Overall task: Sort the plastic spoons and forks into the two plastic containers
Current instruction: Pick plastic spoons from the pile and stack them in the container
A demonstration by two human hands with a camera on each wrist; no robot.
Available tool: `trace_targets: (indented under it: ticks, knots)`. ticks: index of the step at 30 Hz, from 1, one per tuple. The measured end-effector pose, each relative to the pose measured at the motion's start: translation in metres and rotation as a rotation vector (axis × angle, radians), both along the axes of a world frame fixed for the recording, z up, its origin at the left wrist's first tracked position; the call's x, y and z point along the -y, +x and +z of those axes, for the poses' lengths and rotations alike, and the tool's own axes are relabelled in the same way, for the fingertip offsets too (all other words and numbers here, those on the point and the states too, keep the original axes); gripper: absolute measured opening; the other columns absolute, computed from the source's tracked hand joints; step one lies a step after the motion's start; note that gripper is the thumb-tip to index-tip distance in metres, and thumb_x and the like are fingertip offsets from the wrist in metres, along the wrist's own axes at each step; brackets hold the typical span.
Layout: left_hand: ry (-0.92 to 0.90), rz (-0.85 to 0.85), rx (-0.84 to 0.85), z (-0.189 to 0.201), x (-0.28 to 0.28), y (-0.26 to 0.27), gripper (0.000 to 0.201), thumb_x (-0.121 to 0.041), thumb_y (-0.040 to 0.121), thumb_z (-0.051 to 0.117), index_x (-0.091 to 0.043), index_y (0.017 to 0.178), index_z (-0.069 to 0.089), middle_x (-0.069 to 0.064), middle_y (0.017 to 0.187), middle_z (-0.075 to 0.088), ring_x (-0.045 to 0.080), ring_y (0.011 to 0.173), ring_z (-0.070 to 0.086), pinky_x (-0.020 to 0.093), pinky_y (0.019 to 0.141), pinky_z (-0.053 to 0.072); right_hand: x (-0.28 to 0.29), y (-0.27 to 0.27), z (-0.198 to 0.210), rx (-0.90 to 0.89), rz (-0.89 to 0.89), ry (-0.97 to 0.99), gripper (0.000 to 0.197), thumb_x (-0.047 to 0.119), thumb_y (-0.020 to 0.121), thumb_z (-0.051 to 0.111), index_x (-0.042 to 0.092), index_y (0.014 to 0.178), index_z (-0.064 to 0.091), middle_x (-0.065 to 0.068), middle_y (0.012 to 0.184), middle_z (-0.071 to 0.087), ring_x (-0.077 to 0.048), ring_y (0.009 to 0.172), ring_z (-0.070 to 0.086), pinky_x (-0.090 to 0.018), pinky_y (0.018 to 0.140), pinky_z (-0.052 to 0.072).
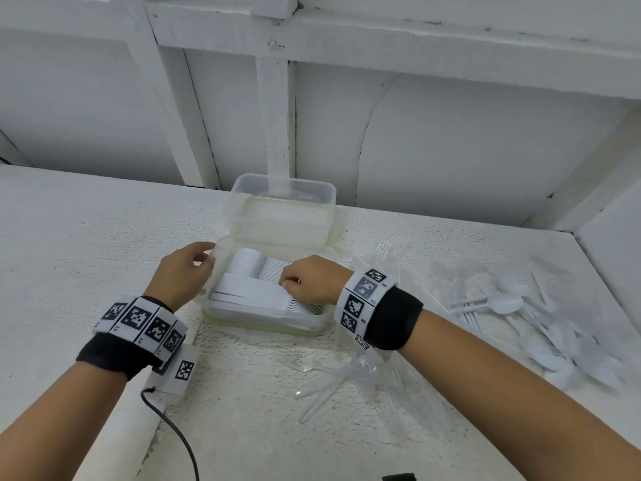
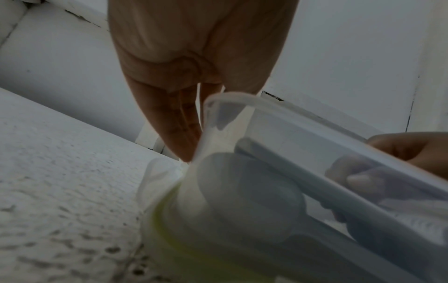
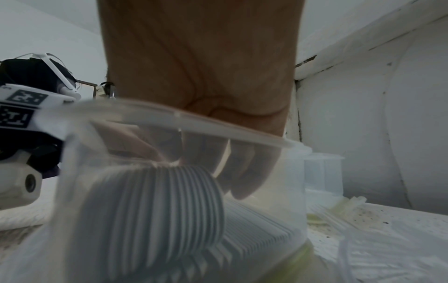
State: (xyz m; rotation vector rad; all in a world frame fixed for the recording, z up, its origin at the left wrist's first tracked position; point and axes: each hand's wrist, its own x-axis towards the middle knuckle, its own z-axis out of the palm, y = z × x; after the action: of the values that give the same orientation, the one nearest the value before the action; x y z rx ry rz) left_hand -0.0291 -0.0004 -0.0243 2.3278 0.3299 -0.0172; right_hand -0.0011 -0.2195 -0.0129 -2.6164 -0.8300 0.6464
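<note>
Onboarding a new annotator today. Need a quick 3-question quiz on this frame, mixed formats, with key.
1. True or false: the near container holds stacked white spoons.
2. Multiple choice: what is the left hand doing?
A. Lifting a fork off the table
B. Holding the near container's left rim
C. Resting flat on the table
3. Fill in: the loose white spoons still unsorted lie on the table to the ____ of the right hand.

Key:
1. True; the right hand's fingers are down among them.
2. B
3. right
</note>
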Motion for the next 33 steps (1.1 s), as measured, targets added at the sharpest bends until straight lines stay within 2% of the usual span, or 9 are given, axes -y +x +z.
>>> trace_targets:
  ticks: [3, 8, 11, 16, 21, 24, 26, 28, 33]
  knots:
    - [0.012, -0.008, -0.015, 0.004, 0.001, -0.001, 0.035, -0.019, 0.095, 0.048, -0.014, 0.129, 0.053, 0.006, 0.106, 0.064, 0.024, 0.081, 0.065, 0.035, 0.066, 0.056, -0.002, 0.001, -0.001, -0.002, -0.021, -0.012, 0.031, 0.017, 0.096, 0.039, 0.004, 0.106, 0.066, -0.008, 0.111, 0.065, -0.023, 0.103, 0.056, -0.037, 0.091, 0.045]
    - [0.111, -0.029, -0.028, 0.012, 0.004, -0.004, 0.035, -0.021, 0.095, 0.046, -0.012, 0.129, 0.053, 0.01, 0.117, 0.063, 0.026, 0.105, 0.058, 0.036, 0.089, 0.043, -0.002, 0.001, 0.001, 0.008, -0.063, -0.001, 0.034, 0.015, 0.095, 0.039, -0.007, 0.101, 0.064, -0.019, 0.105, 0.066, -0.032, 0.099, 0.058, -0.039, 0.088, 0.046]
    - [0.158, -0.028, 0.019, 0.017, 0.008, -0.004, 0.035, -0.02, 0.096, 0.045, -0.01, 0.128, 0.054, 0.013, 0.124, 0.057, 0.028, 0.11, 0.055, 0.035, 0.091, 0.038, 0.005, 0.0, 0.008, 0.021, -0.083, 0.028, 0.034, 0.014, 0.095, 0.039, -0.01, 0.107, 0.061, -0.021, 0.111, 0.064, -0.034, 0.106, 0.056, -0.042, 0.092, 0.043]
    - [0.219, -0.084, 0.249, 0.032, 0.03, -0.012, 0.03, -0.013, 0.094, 0.048, -0.005, 0.122, 0.058, 0.016, 0.121, 0.056, 0.027, 0.11, 0.052, 0.031, 0.093, 0.036, 0.031, -0.007, 0.031, 0.054, -0.119, 0.174, 0.033, 0.019, 0.099, 0.04, 0.003, 0.116, 0.064, -0.007, 0.121, 0.064, -0.02, 0.112, 0.056, -0.026, 0.095, 0.039]
    - [0.167, -0.316, 0.328, 0.054, 0.091, -0.026, 0.021, -0.014, 0.094, 0.048, -0.009, 0.108, 0.064, 0.0, 0.081, 0.064, 0.016, 0.073, 0.058, 0.014, 0.062, 0.038, 0.085, -0.018, 0.051, 0.087, -0.287, 0.321, 0.029, 0.021, 0.098, 0.044, 0.013, 0.116, 0.065, 0.0, 0.114, 0.067, -0.012, 0.106, 0.058, -0.016, 0.082, 0.038]
    - [0.126, -0.5, 0.334, 0.059, 0.141, -0.032, 0.02, -0.016, 0.093, 0.05, -0.011, 0.105, 0.066, -0.008, 0.072, 0.057, 0.009, 0.065, 0.055, 0.01, 0.059, 0.036, 0.13, -0.026, 0.054, 0.118, -0.387, 0.307, 0.028, 0.021, 0.097, 0.045, 0.014, 0.115, 0.066, 0.002, 0.111, 0.068, -0.009, 0.104, 0.057, -0.016, 0.082, 0.037]
    - [0.1, -0.608, 0.314, 0.059, 0.176, -0.031, 0.02, -0.018, 0.094, 0.05, -0.012, 0.104, 0.066, -0.009, 0.071, 0.056, 0.006, 0.062, 0.052, 0.016, 0.061, 0.037, 0.163, -0.033, 0.049, 0.119, -0.47, 0.284, 0.027, 0.02, 0.097, 0.045, 0.015, 0.114, 0.066, 0.003, 0.107, 0.068, -0.007, 0.102, 0.057, -0.016, 0.083, 0.035]
    - [0.118, -0.73, 0.28, 0.057, 0.211, -0.028, 0.021, -0.02, 0.094, 0.05, -0.013, 0.106, 0.066, -0.006, 0.075, 0.059, 0.013, 0.07, 0.056, 0.018, 0.065, 0.037, 0.197, -0.042, 0.043, 0.111, -0.554, 0.252, 0.027, 0.019, 0.097, 0.044, 0.014, 0.112, 0.067, 0.005, 0.102, 0.066, -0.009, 0.101, 0.057, -0.018, 0.083, 0.036]
    - [0.284, -1.012, 0.113, 0.04, 0.286, -0.01, 0.027, -0.021, 0.096, 0.044, -0.011, 0.111, 0.063, 0.005, 0.108, 0.066, 0.019, 0.096, 0.059, 0.024, 0.079, 0.041, 0.267, -0.066, 0.023, 0.085, -0.698, 0.14, 0.027, 0.017, 0.097, 0.045, 0.011, 0.11, 0.067, -0.001, 0.104, 0.068, -0.011, 0.094, 0.056, -0.02, 0.08, 0.036]
